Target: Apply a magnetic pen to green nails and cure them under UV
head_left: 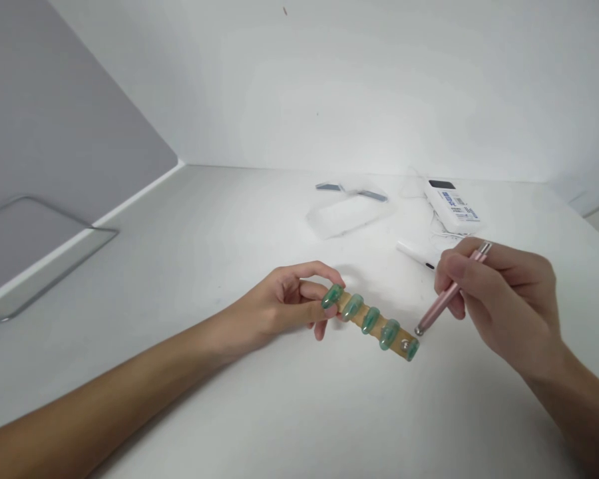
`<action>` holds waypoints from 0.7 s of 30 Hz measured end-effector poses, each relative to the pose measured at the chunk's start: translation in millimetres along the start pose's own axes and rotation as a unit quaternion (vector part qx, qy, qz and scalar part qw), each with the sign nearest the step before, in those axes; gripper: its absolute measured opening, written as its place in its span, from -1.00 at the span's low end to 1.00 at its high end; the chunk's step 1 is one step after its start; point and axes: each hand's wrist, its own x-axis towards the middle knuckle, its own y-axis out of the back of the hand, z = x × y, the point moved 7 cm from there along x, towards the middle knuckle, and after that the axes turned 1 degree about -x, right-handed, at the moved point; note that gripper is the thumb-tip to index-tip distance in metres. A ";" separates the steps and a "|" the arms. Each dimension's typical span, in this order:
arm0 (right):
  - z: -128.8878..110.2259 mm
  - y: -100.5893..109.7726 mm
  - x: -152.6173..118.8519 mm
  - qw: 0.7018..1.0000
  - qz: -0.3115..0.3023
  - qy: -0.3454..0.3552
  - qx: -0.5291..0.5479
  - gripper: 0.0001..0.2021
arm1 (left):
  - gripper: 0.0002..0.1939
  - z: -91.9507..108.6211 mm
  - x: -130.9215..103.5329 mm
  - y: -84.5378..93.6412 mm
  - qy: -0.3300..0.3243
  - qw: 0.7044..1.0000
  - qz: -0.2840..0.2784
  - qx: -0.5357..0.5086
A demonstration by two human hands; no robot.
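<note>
My left hand (299, 299) pinches the left end of a tan strip (397, 349) that carries several glossy green nail tips (371, 320). The strip is held above the white surface and slants down to the right. A small silvery piece (405, 344) sits near its right end, beside the last green tip. In my right hand (499, 299) is a pink metallic pen-like tool (444, 299), gripped between thumb and fingers. Its silver ball-like end points down and left, close to the strip's right end; whether they touch is hard to tell.
A white device (454, 207) with a dark display and a cable lies at the back right of the white table (219, 239). Left of it are clear frames with bluish-grey strips (373, 195). A white pen-shaped object (414, 254) lies near my right hand. A thin metal frame (54, 283) stands left.
</note>
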 end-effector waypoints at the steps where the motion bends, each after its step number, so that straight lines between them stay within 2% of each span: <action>1: -0.5 -1.9 -0.8 1.000 -0.012 0.002 -0.004 -0.70 | -0.84 0.1 0.0 -0.1 0.000 1.000 0.000 0.000; 8: -3.4 -17.6 -5.9 0.996 -0.092 0.019 -0.011 -0.75 | -0.82 -0.8 -1.3 1.5 0.007 1.000 0.003 0.011; 10: -2.5 -15.0 -5.2 0.997 -0.077 0.019 -0.004 -0.74 | -0.82 -1.0 -1.0 1.5 0.007 1.000 0.002 0.011; 14: -0.6 -1.0 -0.7 1.000 0.008 0.015 0.009 -0.69 | -0.82 -1.0 -0.7 1.8 0.002 1.000 0.001 0.005; 16: -1.3 2.2 0.6 0.999 0.029 0.017 0.015 -0.66 | -0.82 -1.4 -0.8 2.2 0.004 1.000 0.002 0.006; 18: -2.4 0.3 0.6 0.999 0.018 0.016 0.021 -0.66 | -0.82 -1.2 -0.9 2.5 0.004 1.000 0.003 0.004; 21: -3.4 -7.5 -1.5 0.999 -0.035 0.015 0.022 -0.69 | -0.82 -0.8 -0.9 2.9 0.004 1.000 0.004 0.000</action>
